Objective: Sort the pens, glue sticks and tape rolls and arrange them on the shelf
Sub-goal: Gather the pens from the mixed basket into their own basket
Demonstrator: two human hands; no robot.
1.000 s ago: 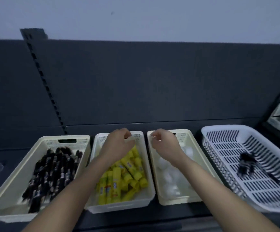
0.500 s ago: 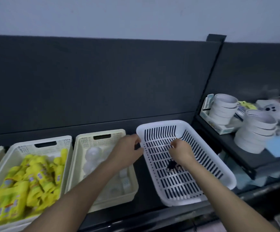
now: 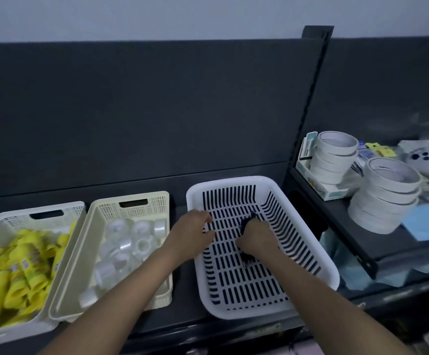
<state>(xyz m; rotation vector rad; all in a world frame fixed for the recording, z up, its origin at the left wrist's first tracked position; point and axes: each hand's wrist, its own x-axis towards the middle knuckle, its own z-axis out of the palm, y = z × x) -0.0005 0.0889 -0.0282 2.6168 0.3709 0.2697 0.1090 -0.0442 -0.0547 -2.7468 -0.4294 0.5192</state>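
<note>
Right hand (image 3: 255, 235) grips pens (image 3: 251, 218) (inside white basket (image 3: 223, 181)).

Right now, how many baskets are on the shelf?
3: glue stick basket left, tape basket middle, white slotted basket right. Another may hide beyond the left edge.

place: stationery shop | evidence: slotted display shelving (image 3: 312, 111); binned glue sticks (image 3: 21, 265); stacked tape rolls (image 3: 385, 193)

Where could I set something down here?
The near floor of the white slotted basket, between the right hand and its front rim, is bare. A narrow strip of shelf shows between it and the tape-roll basket. That basket, the glue-stick basket and side shelf are crowded.
</note>
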